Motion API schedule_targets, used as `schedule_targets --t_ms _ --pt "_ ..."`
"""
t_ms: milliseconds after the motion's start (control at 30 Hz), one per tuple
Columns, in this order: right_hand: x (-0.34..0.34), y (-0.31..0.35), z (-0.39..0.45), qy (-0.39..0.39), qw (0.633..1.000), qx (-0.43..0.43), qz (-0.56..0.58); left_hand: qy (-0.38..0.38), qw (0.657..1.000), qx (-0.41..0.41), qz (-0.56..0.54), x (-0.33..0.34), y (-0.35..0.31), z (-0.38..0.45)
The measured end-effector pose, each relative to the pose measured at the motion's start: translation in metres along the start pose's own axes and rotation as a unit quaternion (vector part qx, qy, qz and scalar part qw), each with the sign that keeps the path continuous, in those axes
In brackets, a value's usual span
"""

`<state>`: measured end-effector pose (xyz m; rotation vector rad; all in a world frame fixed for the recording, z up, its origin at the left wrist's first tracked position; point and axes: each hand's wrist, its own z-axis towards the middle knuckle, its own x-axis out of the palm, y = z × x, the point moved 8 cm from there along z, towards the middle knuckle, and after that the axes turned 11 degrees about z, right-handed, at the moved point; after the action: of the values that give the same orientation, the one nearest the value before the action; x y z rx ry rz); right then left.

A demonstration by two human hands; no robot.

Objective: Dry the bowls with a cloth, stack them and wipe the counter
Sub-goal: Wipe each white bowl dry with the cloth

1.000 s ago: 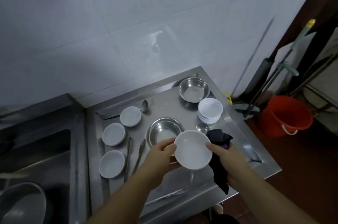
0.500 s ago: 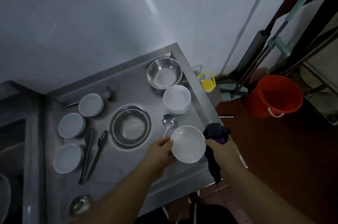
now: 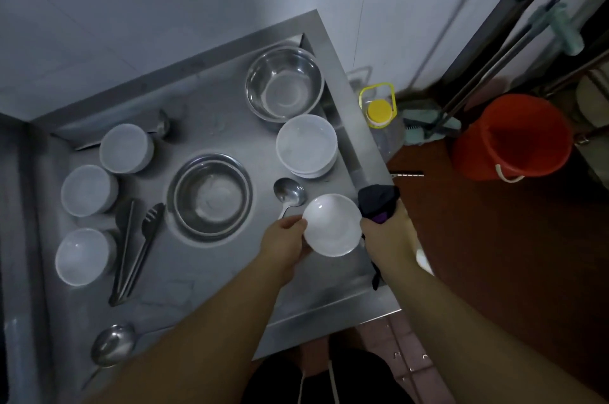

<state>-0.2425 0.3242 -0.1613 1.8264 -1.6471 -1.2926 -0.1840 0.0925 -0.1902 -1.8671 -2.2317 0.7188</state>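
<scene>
Bowl [image 3: 332, 225]: lower centre of frame, above counter [image 3: 204, 275] front edge.
Left hand [image 3: 284, 238]: I pinch its rim.
Right hand [image 3: 386, 238]: I clutch cloth [image 3: 377, 202], touching bowl.
Risk: 1-sided rim pinch; wet bowl may slip, striking ladle [image 3: 289, 193].
Stack [image 3: 307, 146]: upper right, near counter edge.

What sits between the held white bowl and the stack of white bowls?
Head view: the ladle's bowl end lies just left of that line; otherwise bare steel counter separates the held bowl from the stack.

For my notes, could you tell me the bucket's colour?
The bucket is orange-red, seen in the head view.
</scene>
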Motion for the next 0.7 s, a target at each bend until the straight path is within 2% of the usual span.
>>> schedule_targets --t_ms 400,567,700 --pt "0.012 -0.004 0.008 0.025 1.000 -0.002 -0.008 -0.029 0.999 -0.006 -0.012 0.005 0.009 0.023" --pt "0.002 0.010 -0.010 0.029 0.998 -0.037 -0.039 -0.022 1.000 -0.005 0.009 -0.001 0.009 0.018" --pt "-0.005 0.027 -0.028 0.039 0.995 -0.070 -0.059 -0.041 0.997 0.028 0.056 -0.028 0.002 -0.004"
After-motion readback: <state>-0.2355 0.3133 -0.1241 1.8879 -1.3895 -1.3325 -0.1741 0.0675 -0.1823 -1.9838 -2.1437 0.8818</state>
